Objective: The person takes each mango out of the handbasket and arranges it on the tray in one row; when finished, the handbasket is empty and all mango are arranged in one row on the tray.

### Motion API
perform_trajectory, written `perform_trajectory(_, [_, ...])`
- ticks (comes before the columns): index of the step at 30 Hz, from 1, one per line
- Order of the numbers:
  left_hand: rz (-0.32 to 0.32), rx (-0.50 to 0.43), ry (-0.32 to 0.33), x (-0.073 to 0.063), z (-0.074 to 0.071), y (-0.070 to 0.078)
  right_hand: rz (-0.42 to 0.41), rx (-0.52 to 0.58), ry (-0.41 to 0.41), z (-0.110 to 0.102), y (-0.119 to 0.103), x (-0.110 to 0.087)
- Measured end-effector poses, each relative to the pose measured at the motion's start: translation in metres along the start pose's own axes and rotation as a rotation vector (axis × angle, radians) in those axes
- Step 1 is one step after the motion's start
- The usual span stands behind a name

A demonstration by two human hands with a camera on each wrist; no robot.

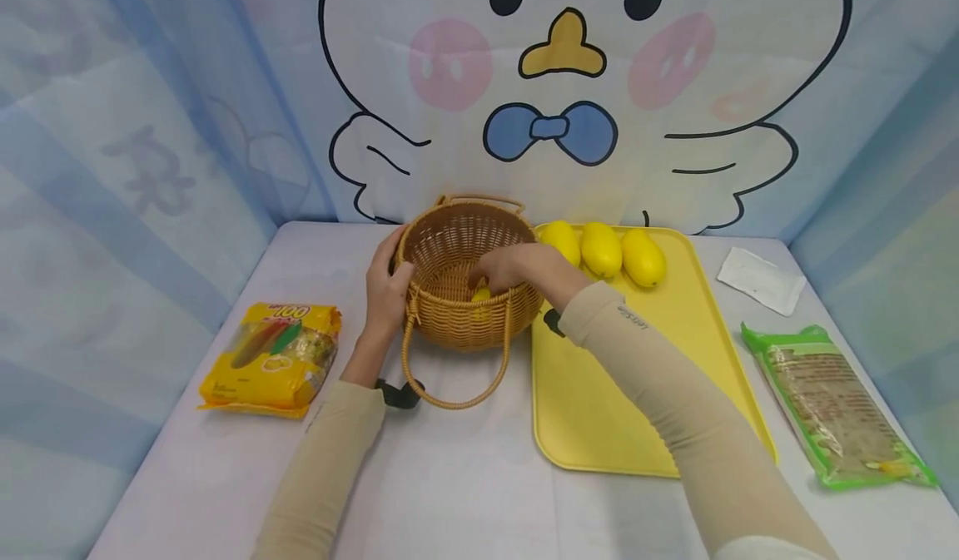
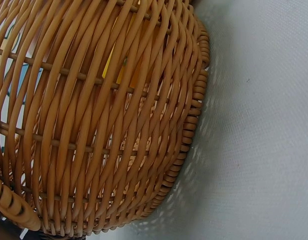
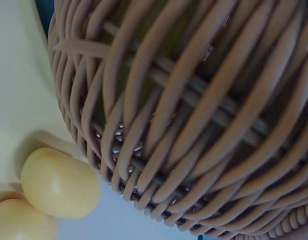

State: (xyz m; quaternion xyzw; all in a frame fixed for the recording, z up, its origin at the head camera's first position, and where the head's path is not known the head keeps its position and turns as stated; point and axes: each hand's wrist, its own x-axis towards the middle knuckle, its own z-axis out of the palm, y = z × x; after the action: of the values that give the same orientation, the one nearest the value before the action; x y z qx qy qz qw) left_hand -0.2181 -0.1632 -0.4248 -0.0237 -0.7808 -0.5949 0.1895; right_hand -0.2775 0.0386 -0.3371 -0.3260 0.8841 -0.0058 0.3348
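A round brown wicker basket point(image 1: 464, 327) stands left of the yellow tray point(image 1: 607, 393), its mouth tilted towards me and one handle hanging down in front. My left hand point(image 1: 387, 285) grips its left rim, thumb at the edge. Inside the basket, my right hand point(image 1: 509, 267) holds a yellow lemon point(image 1: 481, 294), mostly hidden by the fingers and the front wall. Yellow also shows through the weave in the left wrist view. Three more lemons point(image 1: 602, 250) lie in a row at the tray's back edge; two show in the right wrist view.
A yellow snack bag point(image 1: 273, 360) lies on the left of the white table. To the right of the tray are a green-edged clear packet point(image 1: 839, 406) and a small white packet point(image 1: 762, 280). A printed curtain point(image 1: 554, 185) closes off the back.
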Motion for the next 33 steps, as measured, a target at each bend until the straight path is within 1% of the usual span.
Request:
perform_trajectory(5, [0.002, -0.001, 0.002, -0.001, 0.002, 0.0, -0.008, 0.013, 0.001, 0.003, 0.001, 0.002])
perform_trajectory(13, [-0.001, -0.004, -0.001, -0.002, 0.004, 0.004, -0.025, 0.029, 0.06, 0.004, 0.002, 0.002])
perform_trajectory(15, [0.002, -0.004, -0.006, -0.002, 0.005, 0.004, -0.05, 0.037, 0.096, 0.004, 0.004, 0.002])
perform_trajectory(21, [0.009, -0.007, -0.003, -0.001, 0.004, 0.003, -0.164, 0.072, 0.257, 0.002, 0.007, 0.004])
perform_trajectory(27, [0.004, -0.004, 0.001, 0.0, 0.002, 0.002, -0.195, 0.1, 0.378, -0.001, 0.008, -0.001])
perform_trajectory(33, [-0.007, -0.02, -0.016, -0.001, 0.0, 0.002, -0.247, 0.146, 0.507, -0.009, 0.001, -0.015])
